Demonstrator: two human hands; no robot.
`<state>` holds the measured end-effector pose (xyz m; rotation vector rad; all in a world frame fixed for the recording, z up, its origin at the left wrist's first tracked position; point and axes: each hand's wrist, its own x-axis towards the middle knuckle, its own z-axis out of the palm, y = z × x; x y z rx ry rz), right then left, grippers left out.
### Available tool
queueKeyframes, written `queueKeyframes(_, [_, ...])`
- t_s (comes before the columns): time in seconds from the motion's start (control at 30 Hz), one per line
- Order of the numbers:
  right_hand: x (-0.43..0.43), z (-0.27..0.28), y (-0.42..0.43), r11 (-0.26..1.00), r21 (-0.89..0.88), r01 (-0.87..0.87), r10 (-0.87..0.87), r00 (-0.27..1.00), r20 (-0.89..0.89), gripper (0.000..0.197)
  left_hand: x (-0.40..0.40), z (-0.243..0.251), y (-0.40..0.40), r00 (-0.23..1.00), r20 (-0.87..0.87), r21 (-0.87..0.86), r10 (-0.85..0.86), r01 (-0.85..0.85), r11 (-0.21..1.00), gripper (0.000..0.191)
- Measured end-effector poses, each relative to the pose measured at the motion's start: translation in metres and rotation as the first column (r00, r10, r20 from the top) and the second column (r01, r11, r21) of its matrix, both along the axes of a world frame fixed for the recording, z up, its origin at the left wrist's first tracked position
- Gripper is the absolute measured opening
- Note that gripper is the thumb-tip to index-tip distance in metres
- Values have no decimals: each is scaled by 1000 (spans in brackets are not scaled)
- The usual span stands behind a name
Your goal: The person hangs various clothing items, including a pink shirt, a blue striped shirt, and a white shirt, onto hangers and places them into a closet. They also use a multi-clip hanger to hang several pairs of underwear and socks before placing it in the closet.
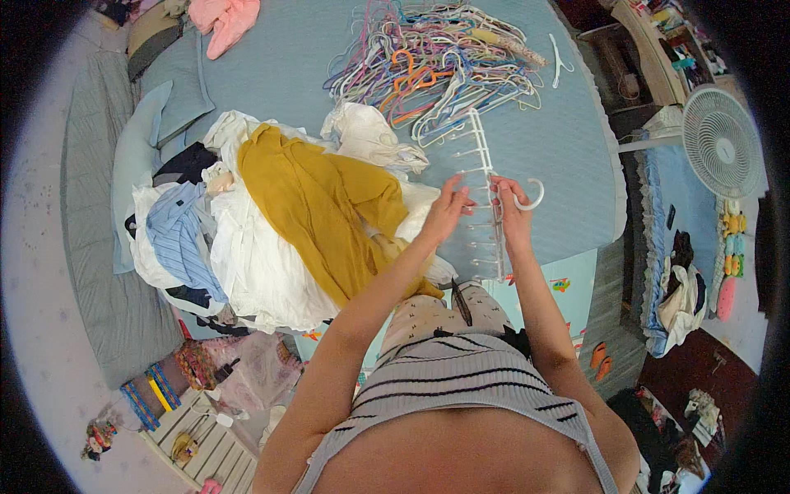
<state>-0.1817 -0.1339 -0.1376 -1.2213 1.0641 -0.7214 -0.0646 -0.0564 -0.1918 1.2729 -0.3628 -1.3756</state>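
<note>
A white multi-bar plastic hanger (486, 154) with a hook (532, 196) at its right side lies across the space between my hands. My right hand (513, 207) grips its spine close to the hook. My left hand (452, 207) is at the thin side bars, fingers partly spread; whether it pinches one cannot be told. To the left, a mustard-yellow garment (321, 204) is spread over a heap of white clothes (259, 259), with a blue striped shirt (179, 234) at the heap's far side. Beyond my hands lies a tangled pile of coloured hangers (432, 68).
The blue bed sheet (278, 68) lies under everything. A single white hanger (557, 60) lies near the bed's right edge, beside a white fan (722, 145). Pillows (179, 80) and a pink garment (225, 21) are at the upper left. Orange slippers (600, 361) are on the floor.
</note>
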Motion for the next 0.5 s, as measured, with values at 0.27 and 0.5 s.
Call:
queueKeyframes(0.27, [-18, -26, -24, 997, 79, 16, -4, 989, -150, 26, 101, -117, -11, 187, 848, 475, -496, 146, 868, 39])
queueKeyframes(0.5, [-33, -29, -35, 990, 141, 27, -2, 985, -173, 26, 140, -155, 1, -150, 685, 728, -713, 95, 679, 51])
